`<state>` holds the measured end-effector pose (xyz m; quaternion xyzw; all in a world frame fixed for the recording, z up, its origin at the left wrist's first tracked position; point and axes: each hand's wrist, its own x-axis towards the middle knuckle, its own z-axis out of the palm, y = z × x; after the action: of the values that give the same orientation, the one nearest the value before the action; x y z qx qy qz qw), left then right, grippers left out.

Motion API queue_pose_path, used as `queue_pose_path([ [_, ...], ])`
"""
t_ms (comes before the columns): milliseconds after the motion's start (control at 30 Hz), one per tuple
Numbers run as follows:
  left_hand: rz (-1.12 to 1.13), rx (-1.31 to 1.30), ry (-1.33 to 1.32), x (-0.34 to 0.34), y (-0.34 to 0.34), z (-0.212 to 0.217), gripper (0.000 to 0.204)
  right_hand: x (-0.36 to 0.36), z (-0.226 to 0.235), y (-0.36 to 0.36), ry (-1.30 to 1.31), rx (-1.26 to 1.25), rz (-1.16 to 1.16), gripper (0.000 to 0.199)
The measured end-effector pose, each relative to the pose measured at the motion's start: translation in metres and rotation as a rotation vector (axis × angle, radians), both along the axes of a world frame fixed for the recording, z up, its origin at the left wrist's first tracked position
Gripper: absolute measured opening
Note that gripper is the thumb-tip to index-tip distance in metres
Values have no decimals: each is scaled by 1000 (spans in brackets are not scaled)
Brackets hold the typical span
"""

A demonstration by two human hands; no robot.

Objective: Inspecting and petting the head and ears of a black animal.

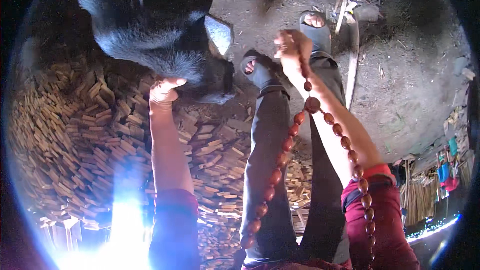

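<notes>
A black furry animal (pixel 145 40) fills the upper left, its head (pixel 212 77) lowered toward the middle. My left hand (pixel 167 90) is on the fur beside the head, thumb over the coat and the other fingers mostly hidden in or under it; it looks closed on the animal. My right hand (pixel 294 50) is raised above my foot, fingers curled in. Whether it holds anything is not visible. A necklace of large brown beads (pixel 312 105) hangs in front of me, its tail crossing my right wrist and hand.
My legs in grey trousers (pixel 270 145) and open-toed footwear (pixel 316 32) stand on a dirt floor (pixel 400 85). Many split wood pieces (pixel 95 130) spread over the left. A long wood strip (pixel 353 65) lies beyond my right arm. Coloured items (pixel 447 170) are at the right edge.
</notes>
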<state>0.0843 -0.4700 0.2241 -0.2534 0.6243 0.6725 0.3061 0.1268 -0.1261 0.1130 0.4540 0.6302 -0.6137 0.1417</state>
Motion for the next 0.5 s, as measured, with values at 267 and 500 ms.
queue_pose_path([
  [267, 163, 180, -226, 1, -33, -33, 58, 9, -58, 48, -303, -282, -354, 11],
  [500, -100, 81, -85, -15, -13, -18, 54, 22, -36, 33, -344, -173, -367, 7],
])
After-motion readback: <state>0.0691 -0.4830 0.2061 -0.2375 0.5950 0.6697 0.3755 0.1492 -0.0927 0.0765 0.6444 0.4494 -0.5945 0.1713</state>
